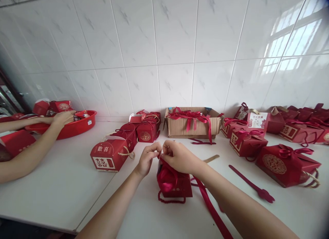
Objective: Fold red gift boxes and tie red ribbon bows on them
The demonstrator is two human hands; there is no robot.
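Note:
A small dark red gift box (183, 188) stands on the white table in front of me, with a twisted dark red cord handle (171, 201) at its near side. Glossy red ribbon (167, 185) bulges over its top, and a long ribbon tail (211, 207) trails to the lower right. At the box's far upper edge, my left hand (148, 159) is closed in a pinch. Right beside it my right hand (177, 156) pinches too, its fingertips nearly meeting the left ones. What sits between the fingertips is too small to make out.
A cardboard box (192, 128) draped with red ribbons stands by the tiled wall. Several red gift boxes (109, 153) are left of centre, more (248, 143) at right. A flower-ended red strip (253, 185) lies at right. A co-worker's arms (43, 146) reach into a red basin (77, 131).

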